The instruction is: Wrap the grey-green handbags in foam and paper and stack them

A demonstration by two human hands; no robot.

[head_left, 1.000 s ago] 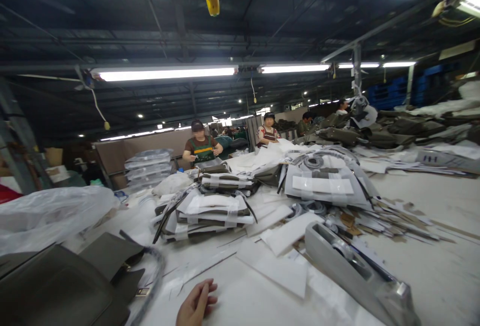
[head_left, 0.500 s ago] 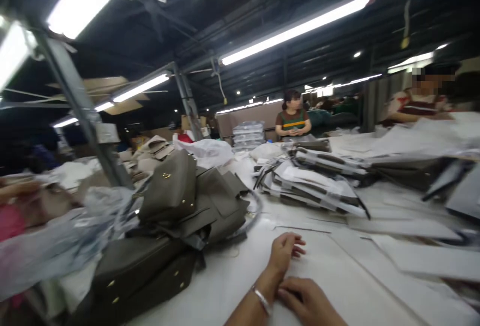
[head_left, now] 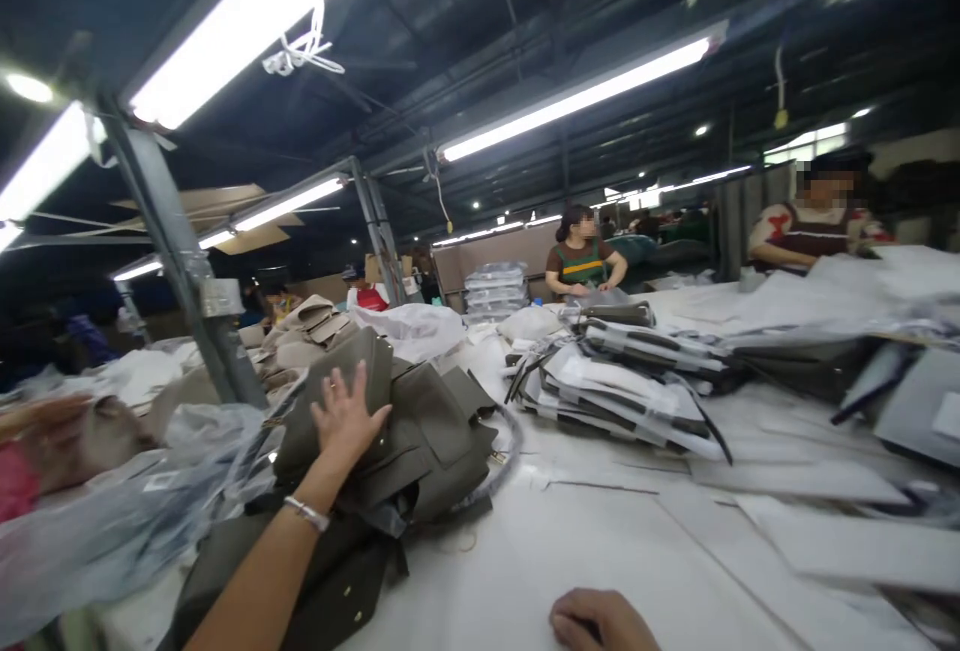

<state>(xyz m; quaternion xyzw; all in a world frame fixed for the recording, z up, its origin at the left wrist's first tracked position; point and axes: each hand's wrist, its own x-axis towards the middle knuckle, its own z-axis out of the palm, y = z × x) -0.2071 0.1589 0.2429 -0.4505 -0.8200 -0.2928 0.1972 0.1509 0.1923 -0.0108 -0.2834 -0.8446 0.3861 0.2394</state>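
My left hand, with a silver bangle on its wrist, is open with fingers spread. It is over the upper dark olive handbag; whether it touches the leather I cannot tell. Beside that bag lies another olive piece with loose flaps, and a lower olive bag with small gold studs is partly hidden by my forearm. My right hand is at the bottom edge, low over the white tabletop, its fingers curled in with nothing visible in them.
Flat wrapped olive bags are stacked mid-table. White sheets lie at the right. Clear plastic and a metal post are on the left. One co-worker stands across the table, another person farther right.
My left hand has moved left from the middle of the table to the olive handbag, and its fingers have spread. The right hand has shifted slightly lower in view, still curled.
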